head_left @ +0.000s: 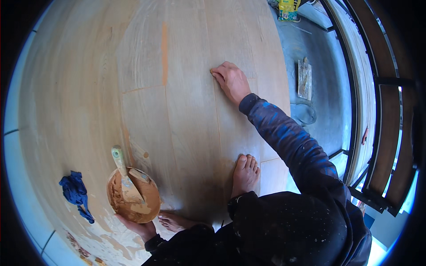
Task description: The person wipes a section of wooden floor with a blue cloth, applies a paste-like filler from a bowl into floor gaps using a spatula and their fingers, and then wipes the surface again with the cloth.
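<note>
Knee: dark, paint-flecked trousers fill the near edge; person is low, approx. squatting, prob. so both hands get down to floor lvl.
Feet: bare; R foot flat on the planks, L foot just beside the bowl, partly hidden by clothing.
L hand: left hand grasps the bowl at its near edge, fingers partly under it; prob. to steady it. Can't tell if bowl's wt. is on hand or floor.
Bowl contents: orange-brown paste, smeared up the sides.
Knife: putty knife leans in bowl, blade in paste, handle up over far rim; looks parked so handle stays clean & reachable.
Block: small block by the rim, next to blade; material unclear.
Cloth: crumpled blue cloth, L of bowl, apart from it; maybe a glove, can't tell. Within easy reach.
R hand: right hand, arm extended fwd, fingertips pinching a small tan piece low at a plank seam; fingertip hold prob. for fine control.
Floor: wood-look planks; orange strip along one joint, L of R hand.
Far R: trowel flat on grey floor, out of the way; yellow bag beyond.
</note>
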A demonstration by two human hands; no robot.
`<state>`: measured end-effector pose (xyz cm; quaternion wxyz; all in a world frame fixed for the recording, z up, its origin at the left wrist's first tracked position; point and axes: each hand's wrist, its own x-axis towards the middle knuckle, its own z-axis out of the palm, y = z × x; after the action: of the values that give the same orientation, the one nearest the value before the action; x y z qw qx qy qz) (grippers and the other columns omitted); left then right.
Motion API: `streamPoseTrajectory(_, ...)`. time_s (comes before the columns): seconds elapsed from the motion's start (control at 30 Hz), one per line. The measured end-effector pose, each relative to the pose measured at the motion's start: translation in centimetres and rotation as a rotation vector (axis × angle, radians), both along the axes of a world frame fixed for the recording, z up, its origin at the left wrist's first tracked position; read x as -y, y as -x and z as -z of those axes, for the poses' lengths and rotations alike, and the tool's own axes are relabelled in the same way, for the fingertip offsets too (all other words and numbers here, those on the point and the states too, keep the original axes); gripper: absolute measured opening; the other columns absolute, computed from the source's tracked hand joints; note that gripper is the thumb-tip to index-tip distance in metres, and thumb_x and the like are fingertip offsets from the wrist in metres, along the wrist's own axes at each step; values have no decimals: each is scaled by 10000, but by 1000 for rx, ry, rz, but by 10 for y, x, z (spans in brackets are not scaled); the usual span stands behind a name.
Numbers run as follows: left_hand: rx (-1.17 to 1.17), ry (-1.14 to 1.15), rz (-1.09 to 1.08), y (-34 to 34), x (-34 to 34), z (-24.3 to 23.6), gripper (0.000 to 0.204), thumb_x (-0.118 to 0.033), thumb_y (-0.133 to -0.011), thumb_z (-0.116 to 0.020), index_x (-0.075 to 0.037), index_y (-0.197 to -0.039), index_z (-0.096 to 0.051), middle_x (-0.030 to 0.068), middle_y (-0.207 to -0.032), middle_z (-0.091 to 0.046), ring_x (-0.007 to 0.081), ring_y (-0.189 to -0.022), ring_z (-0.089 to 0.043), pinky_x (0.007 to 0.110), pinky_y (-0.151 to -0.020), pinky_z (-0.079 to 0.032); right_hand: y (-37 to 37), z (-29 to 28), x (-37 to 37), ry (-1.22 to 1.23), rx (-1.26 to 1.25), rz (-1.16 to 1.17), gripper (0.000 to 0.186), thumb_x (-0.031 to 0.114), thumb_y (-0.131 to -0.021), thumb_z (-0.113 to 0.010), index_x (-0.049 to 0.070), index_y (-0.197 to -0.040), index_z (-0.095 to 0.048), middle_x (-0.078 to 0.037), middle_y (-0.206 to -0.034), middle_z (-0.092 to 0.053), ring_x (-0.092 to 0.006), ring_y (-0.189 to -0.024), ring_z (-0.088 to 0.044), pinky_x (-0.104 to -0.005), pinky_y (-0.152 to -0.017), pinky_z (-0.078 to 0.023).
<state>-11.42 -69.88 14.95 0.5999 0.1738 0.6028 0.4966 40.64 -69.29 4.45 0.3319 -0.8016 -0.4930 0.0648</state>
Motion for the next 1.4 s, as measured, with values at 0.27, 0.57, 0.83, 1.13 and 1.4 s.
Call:
streamPoseTrajectory(0.27, 33, -27, 20, 9, -3, 10, 813, -668, -1095, -366, -134, -1694, -241, 107, -1738, -295, 335, -1589, -311, 515, -1325, -235, 30, -6, 14, -2, 139, -48, 202, 71, -935, -653, 31, -1082, -786, -152, -1030, -696, -342, -1007, -652, -453, -909, -518)
streamPoseTrajectory(0.57, -5, -32, 34, 12, 0, 7, 821, -675, -1091, -369, -116, -1683, -264, 116, -1726, -311, 328, -1576, -331, 499, -1310, -273, 85, -15, 76, 112, 164, -85, 384, 18, -866, -639, 68, -1234, -735, -72, -1124, -652, -271, -1054, -607, -405, -895, -454)
streamPoseTrajectory(0.83, 35, -30, 30, 10, -1, 9, 816, -673, -1091, -377, -119, -1682, -272, 106, -1732, -309, 323, -1578, -329, 495, -1315, -261, 136, -17, 124, 160, 165, -64, 448, 27, -839, -654, 78, -1279, -720, -44, -1132, -634, -241, -1060, -589, -399, -910, -427)
streamPoseTrajectory(1.13, 18, -26, 7, -8, -1, -8, 797, -659, -1094, -386, -130, -1680, -279, 102, -1731, -312, 324, -1579, -329, 497, -1316, -260, 141, -37, 157, 204, 45, -152, 457, 33, -847, -667, 56, -1302, -697, -83, -1187, -641, -262, -1082, -595, -410, -918, -426)
streamPoseTrajectory(1.4, 34, -34, 18, 8, 0, 7, 783, -649, -1101, -374, -132, -1682, -279, 102, -1730, -317, 322, -1581, -328, 504, -1319, -253, 110, -21, 91, 229, 168, -49, 480, 88, -891, -619, -1, -1363, -636, -121, -1167, -606, -299, -1066, -598, -430, -911, -441)
